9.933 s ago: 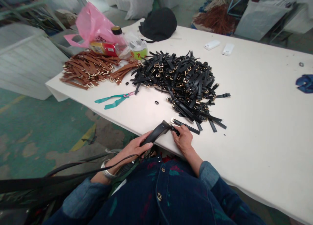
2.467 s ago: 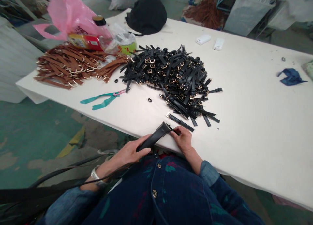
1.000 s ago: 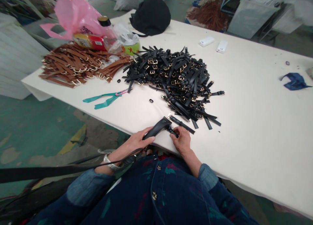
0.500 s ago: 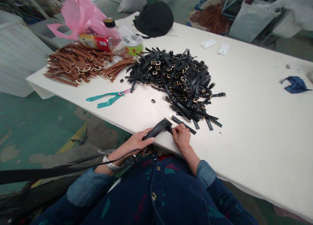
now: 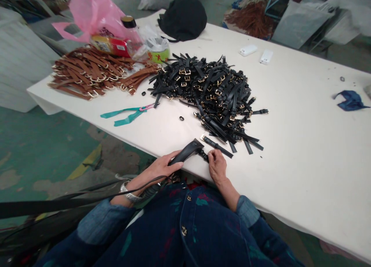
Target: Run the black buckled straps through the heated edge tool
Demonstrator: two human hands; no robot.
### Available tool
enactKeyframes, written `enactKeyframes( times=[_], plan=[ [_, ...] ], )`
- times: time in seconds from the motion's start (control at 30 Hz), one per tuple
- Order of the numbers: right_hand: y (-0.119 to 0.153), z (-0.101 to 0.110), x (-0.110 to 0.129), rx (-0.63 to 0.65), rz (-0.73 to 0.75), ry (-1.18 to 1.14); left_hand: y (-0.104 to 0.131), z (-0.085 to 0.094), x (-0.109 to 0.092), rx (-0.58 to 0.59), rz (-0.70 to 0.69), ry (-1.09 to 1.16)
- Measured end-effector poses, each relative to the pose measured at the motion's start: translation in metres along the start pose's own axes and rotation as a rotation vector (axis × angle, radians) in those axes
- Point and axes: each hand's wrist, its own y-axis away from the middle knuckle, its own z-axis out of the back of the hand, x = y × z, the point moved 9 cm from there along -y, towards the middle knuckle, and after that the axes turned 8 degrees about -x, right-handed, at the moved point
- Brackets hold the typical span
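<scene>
My left hand (image 5: 162,167) is wrapped round a long black strap (image 5: 187,151), which bends down at its far end by the table's front edge. My right hand (image 5: 217,165) pinches the end of a short dark piece (image 5: 203,155) beside that bend. Just beyond my right fingers a short black buckle strap (image 5: 217,146) lies flat on the table. Behind it spreads a heap of black buckle straps (image 5: 214,93) with gold-coloured buckles.
Brown straps (image 5: 89,72) are piled at the left of the white table (image 5: 304,151), near teal-handled scissors (image 5: 127,115). Behind stand a pink bag (image 5: 95,16), a jar (image 5: 131,33) and a black cap (image 5: 184,19). Blue cloth (image 5: 350,101) lies far right.
My right hand has moved slightly right, away from the bend of the long strap, and more of the short dark piece shows. My left hand keeps its hold.
</scene>
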Motion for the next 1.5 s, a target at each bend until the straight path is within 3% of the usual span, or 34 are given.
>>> enactKeyframes(
  times=[0.23, 0.37, 0.53, 0.7, 0.87, 1.07, 1.27, 1.5],
  plan=[
    [0.001, -0.004, 0.002, -0.014, -0.011, 0.079, 0.023, -0.002, 0.016, 0.108, 0.083, -0.044],
    [0.000, -0.005, 0.002, -0.029, 0.000, 0.108, 0.031, -0.003, 0.015, 0.154, 0.134, -0.065],
    [-0.001, -0.005, 0.009, 0.007, 0.102, 0.081, 0.031, 0.007, -0.010, 0.175, 0.021, -0.236],
    [0.001, -0.005, 0.018, 0.167, 0.317, -0.024, 0.029, 0.022, -0.030, 0.223, -0.022, -0.422],
    [0.001, -0.004, 0.016, 0.238, 0.413, -0.065, 0.021, 0.008, -0.044, 0.375, -0.119, -0.405],
    [0.007, -0.007, 0.015, 0.194, 0.348, -0.063, 0.014, -0.001, -0.047, 0.431, -0.095, -0.428],
    [0.005, -0.006, 0.008, 0.116, 0.231, -0.060, -0.002, -0.005, -0.062, 0.448, -0.127, -0.549],
    [0.016, 0.007, 0.015, 0.145, 0.250, -0.116, -0.013, -0.001, -0.050, 0.492, -0.123, -0.495]
  ],
)
